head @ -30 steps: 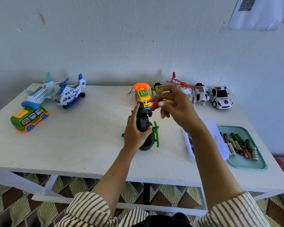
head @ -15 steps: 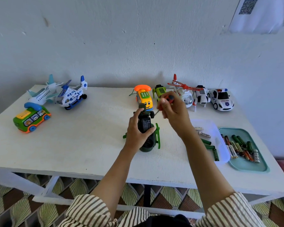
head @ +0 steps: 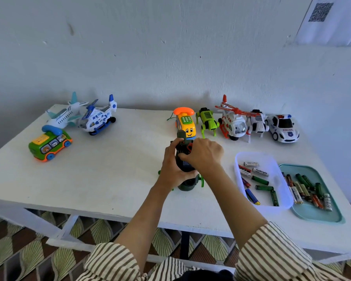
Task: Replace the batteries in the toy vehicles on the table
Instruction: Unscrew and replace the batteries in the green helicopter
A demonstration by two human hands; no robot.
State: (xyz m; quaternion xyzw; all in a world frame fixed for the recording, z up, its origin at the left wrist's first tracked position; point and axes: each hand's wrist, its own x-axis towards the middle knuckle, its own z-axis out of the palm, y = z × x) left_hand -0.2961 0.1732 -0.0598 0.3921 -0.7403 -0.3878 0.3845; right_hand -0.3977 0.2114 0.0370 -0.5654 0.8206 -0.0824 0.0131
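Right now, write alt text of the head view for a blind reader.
The left hand grips a dark green plastic toy vehicle stood on end on a white table while the right hand holds a red-handled tool against it. Loose batteries lie in a clear plastic tub and a teal tray at right.
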